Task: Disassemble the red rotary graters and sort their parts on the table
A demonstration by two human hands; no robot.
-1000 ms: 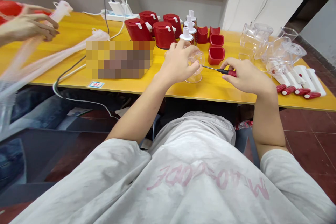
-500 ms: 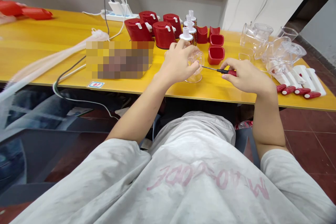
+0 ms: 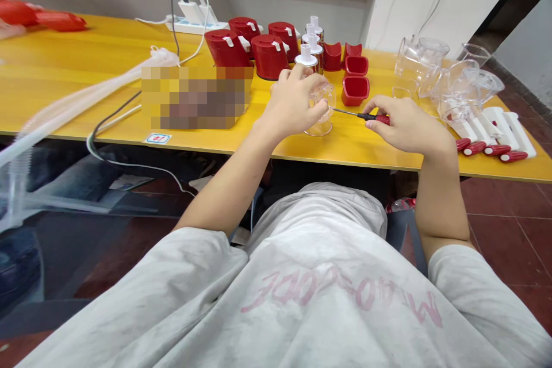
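Observation:
My left hand [image 3: 295, 98] is closed around a clear plastic part [image 3: 321, 125] that rests on the yellow table [image 3: 371, 148] near its front edge. My fingers cover much of that part. In my right hand [image 3: 401, 123] is a screwdriver [image 3: 371, 118] with a red and black handle, gripped between thumb and fingers. Its thin shaft points left, and the tip reaches the side of the clear part by my left thumb. Whether a screw is there is too small to tell.
Red housings [image 3: 269, 57] with white tabs and silver cylinders with white tops [image 3: 306, 57] stand behind my left hand. Red cups [image 3: 356, 90] are beyond the screwdriver. Clear parts [image 3: 461, 89] and white pieces with red handles [image 3: 513, 132] lie right. Cables [image 3: 101, 126] cross the left side.
Both hands keep nearly the same place; the right hand and screwdriver have shifted very slightly right. At the far left, a blurred translucent thing has changed shape a little.

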